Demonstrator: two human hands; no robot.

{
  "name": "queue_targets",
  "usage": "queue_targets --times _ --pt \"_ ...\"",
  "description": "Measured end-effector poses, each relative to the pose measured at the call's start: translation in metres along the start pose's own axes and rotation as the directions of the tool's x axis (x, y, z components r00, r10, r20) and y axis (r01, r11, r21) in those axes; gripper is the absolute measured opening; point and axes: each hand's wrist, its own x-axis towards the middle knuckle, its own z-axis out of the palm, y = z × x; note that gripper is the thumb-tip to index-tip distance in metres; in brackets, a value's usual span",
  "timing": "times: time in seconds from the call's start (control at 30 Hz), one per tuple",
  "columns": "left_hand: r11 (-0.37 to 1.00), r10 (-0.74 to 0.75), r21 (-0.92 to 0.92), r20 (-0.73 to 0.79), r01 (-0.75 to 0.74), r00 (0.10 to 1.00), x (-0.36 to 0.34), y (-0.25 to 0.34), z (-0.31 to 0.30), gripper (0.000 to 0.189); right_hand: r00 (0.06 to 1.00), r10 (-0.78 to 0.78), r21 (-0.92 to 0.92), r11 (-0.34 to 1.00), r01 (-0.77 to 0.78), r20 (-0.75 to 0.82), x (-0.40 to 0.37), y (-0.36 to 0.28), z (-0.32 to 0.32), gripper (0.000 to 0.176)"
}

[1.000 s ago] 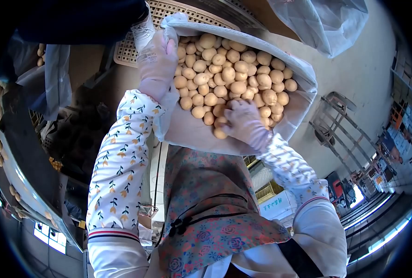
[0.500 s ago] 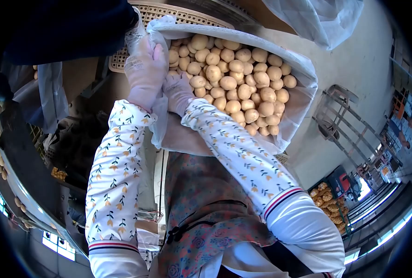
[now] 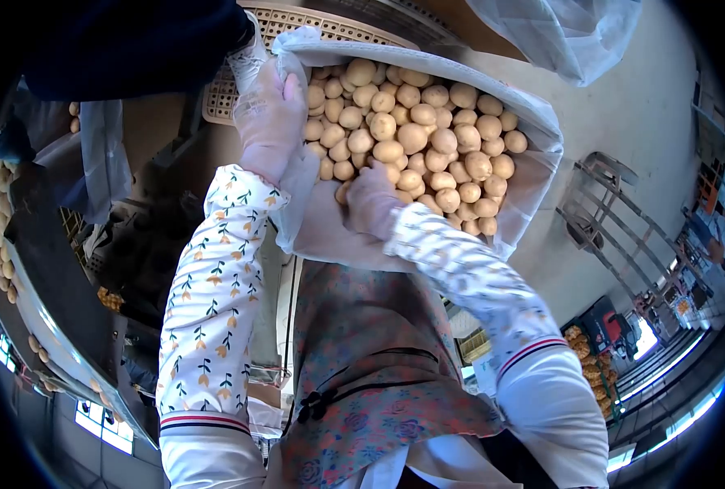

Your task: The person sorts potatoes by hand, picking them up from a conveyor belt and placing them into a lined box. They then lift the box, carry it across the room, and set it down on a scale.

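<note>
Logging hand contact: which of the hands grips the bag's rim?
The left hand, clutching the rim of the white bag at its upper-left corner; the right hand rests lower, on the potatoes.

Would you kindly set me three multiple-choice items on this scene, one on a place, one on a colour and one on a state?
1. Where is the left hand?
A. on the rim of the bag
B. hanging at the person's side
C. behind the person's back

2. What colour are the potatoes?
A. red
B. pale tan
C. green

3. How is the bag?
A. tied shut
B. empty
C. open and filled

Answers:
1 A, its fingers clasp the bag's edge.
2 B, they all look pale tan.
3 C, its mouth gapes, and the right hand lies among the potatoes.
</note>
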Motion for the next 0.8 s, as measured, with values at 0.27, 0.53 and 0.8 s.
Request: queue_targets --times 0.27,0.53,0.8 --pt "0.999 0.024 -0.041 -0.007 -0.025 1.000 0.002 -0.004 -0.001 0.030 0.892 0.145 0.139 0.986 -0.094 -0.428 -0.116 0.070 0.072 0.035" --pt "1.000 0.018 -0.026 0.012 -0.018 1.000 0.001 -0.004 0.001 0.034 0.710 0.324 0.283 0.942 -0.181 -0.625 -0.158 0.084 0.156 0.056" --pt "0.999 0.048 0.027 -0.012 -0.048 0.999 0.004 -0.013 0.007 0.035 0.587 0.395 0.452 0.890 -0.056 -0.707 -0.156 0.053 0.161 0.052"
